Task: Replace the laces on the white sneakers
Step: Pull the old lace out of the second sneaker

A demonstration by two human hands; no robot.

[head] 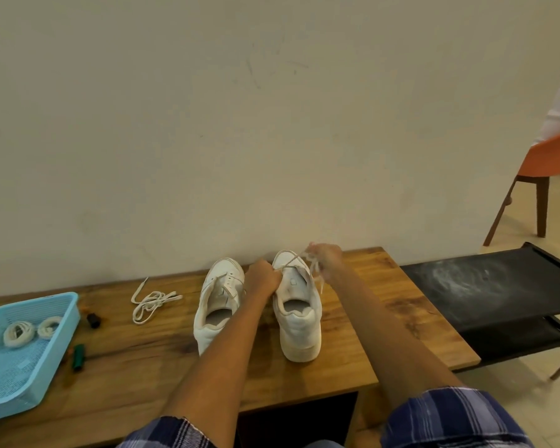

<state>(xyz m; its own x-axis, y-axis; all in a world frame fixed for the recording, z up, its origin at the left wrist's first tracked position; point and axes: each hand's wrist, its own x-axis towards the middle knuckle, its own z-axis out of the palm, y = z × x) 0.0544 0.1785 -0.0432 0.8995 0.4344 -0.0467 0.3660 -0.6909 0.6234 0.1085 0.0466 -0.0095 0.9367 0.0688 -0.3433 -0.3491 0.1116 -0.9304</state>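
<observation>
Two white sneakers stand heel-toward-me on the wooden table [353,334]. The left sneaker [215,305] has no lace in view. Over the right sneaker [299,318] a white lace [291,260] runs across the front eyelets. My left hand [262,277] pinches one end of that lace at the tongue. My right hand [325,257] grips the other end in a bunch just right of the toe, with loose lace hanging below it. A pulled-out lace [151,302] lies loose on the table to the left.
A light blue tray [59,321] at the left edge holds two coiled laces [18,333]. A small black item [93,320] and a green one [78,352] lie beside it. A black rack [498,286] adjoins the table's right end; an orange chair [550,160] stands behind.
</observation>
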